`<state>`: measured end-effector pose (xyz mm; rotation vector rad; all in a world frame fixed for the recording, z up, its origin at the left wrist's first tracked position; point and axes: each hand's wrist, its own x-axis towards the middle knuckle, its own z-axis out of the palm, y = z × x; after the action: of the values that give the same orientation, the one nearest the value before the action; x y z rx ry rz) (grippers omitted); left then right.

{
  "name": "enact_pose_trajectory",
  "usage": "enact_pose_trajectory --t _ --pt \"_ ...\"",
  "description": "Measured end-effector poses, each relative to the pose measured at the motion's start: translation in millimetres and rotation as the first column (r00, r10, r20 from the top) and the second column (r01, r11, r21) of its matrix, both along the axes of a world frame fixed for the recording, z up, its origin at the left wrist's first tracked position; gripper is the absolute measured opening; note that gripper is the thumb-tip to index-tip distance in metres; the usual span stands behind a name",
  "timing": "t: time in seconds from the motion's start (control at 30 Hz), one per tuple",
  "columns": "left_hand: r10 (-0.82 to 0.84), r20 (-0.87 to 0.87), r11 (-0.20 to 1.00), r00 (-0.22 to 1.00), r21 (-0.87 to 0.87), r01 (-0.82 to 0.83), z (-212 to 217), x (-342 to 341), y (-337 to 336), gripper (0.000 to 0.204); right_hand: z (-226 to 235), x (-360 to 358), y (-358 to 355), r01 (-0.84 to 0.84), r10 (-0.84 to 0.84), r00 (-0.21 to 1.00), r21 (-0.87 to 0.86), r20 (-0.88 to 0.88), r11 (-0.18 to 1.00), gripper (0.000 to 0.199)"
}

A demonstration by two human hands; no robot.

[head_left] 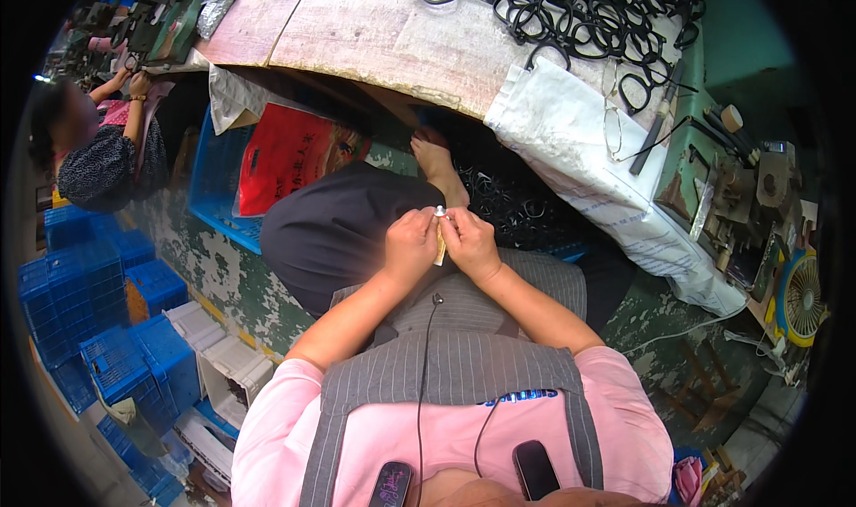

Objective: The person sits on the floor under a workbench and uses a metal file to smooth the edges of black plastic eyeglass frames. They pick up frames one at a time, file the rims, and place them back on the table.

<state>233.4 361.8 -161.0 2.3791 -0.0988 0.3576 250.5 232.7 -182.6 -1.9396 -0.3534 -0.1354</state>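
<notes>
Object [440, 241] with silvery tip and yellowish lower part sits between left hand [411, 244] and right hand [473, 246], pinched by both hands.

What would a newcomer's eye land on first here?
First, the tangle of black eyeglass frames spread over the worktable, toward the top right. Then the bright red bag at the blue crate, left of centre. In the middle, the left hand and right hand together pinch a small silver-topped item.
</notes>
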Motion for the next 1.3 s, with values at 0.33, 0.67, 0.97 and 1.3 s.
enact_pose_trajectory --t 0.33,0.67,0.97,1.3 --pt "0.017 -0.127 1.000 0.992 0.027 -0.013 1 0 0 0.015 -8 0 1 -0.002 0.003 0.999 0.018 -0.034 1.000 0.008" --pt "0.154 0.040 0.915 0.987 0.371 -0.158 103 16 90 0.023 -72 64 -16 -0.032 -0.079 0.953 -0.354 -0.294 0.935 0.016" --pt "0.364 0.071 0.877 0.929 0.309 -0.367 97 8 153 0.005 -175 131 -1 -0.081 0.021 0.995 -0.663 -0.098 0.745 0.020" --pt "0.392 0.045 0.886 0.919 0.250 -0.391 92 9 162 0.005 -200 143 13 0.145 0.006 0.973 -0.625 0.232 0.767 0.037"
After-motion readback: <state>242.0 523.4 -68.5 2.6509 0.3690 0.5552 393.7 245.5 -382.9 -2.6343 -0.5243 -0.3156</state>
